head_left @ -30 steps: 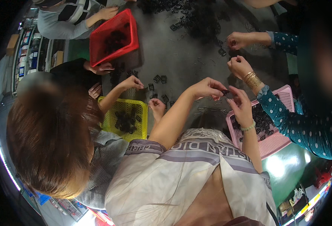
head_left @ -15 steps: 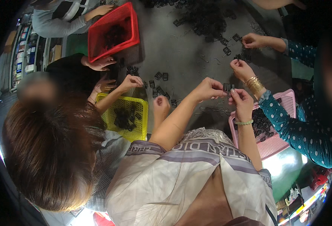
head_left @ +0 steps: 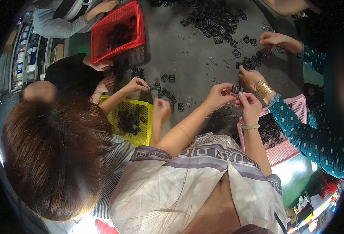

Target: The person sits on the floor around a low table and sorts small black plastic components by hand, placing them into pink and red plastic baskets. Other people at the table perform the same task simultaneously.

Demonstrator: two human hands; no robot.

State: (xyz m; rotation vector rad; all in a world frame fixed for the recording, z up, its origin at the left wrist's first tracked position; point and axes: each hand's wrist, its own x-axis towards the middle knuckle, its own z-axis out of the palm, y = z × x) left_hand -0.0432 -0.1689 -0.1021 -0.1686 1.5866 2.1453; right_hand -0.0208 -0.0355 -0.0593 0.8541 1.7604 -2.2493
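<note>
My left hand [head_left: 220, 96] and my right hand [head_left: 250, 106] meet over the near middle of the table. Between them is a small black slotted plastic buckle [head_left: 236, 89]. The fingers of my left hand pinch its left side. My right thumb and fingertips close on its right end; whether they also hold a small metal piece is too small to tell. Just below my hands lie thin bent metal hooks [head_left: 229, 113] on the dark tabletop. More black buckles [head_left: 167, 93] lie left of my left hand.
A large heap of black buckles [head_left: 214, 21] covers the far table. A pink basket [head_left: 285, 154] sits at right, a yellow basket [head_left: 150, 121] and a red basket [head_left: 140, 23] at left. Co-workers' hands [head_left: 252, 78] work close on my right, and others [head_left: 162, 111] on my left.
My hands stay nearly in place, still pinching the buckle, which has tilted slightly. The right co-worker's far hand has shifted right; the left neighbour's near hand has moved left.
</note>
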